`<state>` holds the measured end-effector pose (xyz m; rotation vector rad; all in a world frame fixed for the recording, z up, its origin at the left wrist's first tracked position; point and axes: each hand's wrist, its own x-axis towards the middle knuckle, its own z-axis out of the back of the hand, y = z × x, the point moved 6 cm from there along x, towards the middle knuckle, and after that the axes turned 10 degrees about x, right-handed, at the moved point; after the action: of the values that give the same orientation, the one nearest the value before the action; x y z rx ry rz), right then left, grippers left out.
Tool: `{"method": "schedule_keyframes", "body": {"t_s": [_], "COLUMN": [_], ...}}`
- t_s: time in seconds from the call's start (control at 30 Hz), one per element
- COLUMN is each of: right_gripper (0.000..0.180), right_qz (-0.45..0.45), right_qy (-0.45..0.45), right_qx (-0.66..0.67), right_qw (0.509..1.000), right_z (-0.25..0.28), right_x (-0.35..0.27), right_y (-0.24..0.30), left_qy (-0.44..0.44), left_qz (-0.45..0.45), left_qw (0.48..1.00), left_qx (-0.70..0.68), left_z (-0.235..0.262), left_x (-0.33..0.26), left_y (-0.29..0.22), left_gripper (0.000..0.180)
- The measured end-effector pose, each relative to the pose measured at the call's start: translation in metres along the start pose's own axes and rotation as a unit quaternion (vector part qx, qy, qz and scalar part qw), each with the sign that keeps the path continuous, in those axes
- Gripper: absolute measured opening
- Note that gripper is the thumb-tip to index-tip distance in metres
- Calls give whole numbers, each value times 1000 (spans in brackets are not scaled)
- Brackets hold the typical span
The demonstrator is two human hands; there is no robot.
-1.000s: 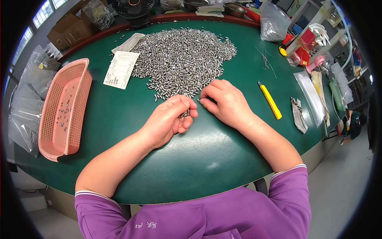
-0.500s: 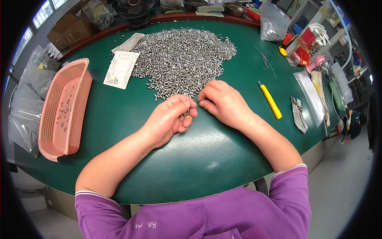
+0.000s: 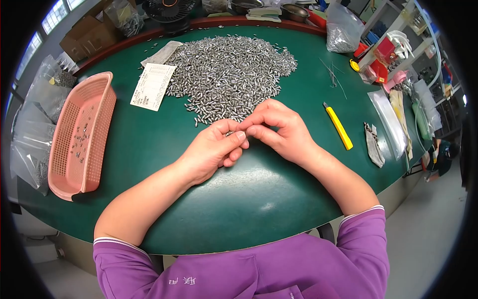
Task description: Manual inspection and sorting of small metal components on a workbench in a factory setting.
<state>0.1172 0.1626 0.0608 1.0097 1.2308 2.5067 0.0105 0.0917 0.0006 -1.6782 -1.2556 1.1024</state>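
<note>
We pinch a small metal part (image 3: pixel 232 133), barely visible, between the closed fingertips of our left hand (image 3: pixel 211 149) and right hand (image 3: pixel 276 128) at the near edge of the pile (image 3: pixel 229 74), with the pink basket (image 3: pixel 94 107) left for sorted pieces and the knife (image 3: pixel 338 125) right.

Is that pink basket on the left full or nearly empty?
Nearly empty. The pink basket holds only a scatter of small metal pieces on its floor; most lie in the big pile on the table.
</note>
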Motion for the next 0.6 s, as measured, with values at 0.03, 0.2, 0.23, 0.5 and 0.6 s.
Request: {"method": "schedule_keyframes", "body": {"t_s": [0.03, 0.2, 0.23, 0.5, 0.6], "right_gripper": [10, 15, 17, 24, 24], "right_qz": [5, -42, -45, -66, -78], "right_qy": [-16, -60, -58, -33, -14], "right_qx": [-1, -138, -184, -288, -273], "right_qw": [1000, 988, 980, 955, 959], "right_z": [3, 23, 27, 34, 30], "right_x": [1, 5, 4, -2, -3], "right_y": [-1, -17, -23, -36, -36], "left_qy": [6, 4, 8, 2, 3], "left_qz": [-1, -3, -5, -5, -6], "left_qw": [1000, 1000, 1000, 999, 999], "left_qx": [-8, -18, -18, -39, -43], "left_z": [0, 1, 2, 3, 2], "left_x": [1, 1, 1, -1, -1], "left_y": [1, 1, 1, -1, -1], "left_gripper": [16, 16, 18, 25, 24]}}
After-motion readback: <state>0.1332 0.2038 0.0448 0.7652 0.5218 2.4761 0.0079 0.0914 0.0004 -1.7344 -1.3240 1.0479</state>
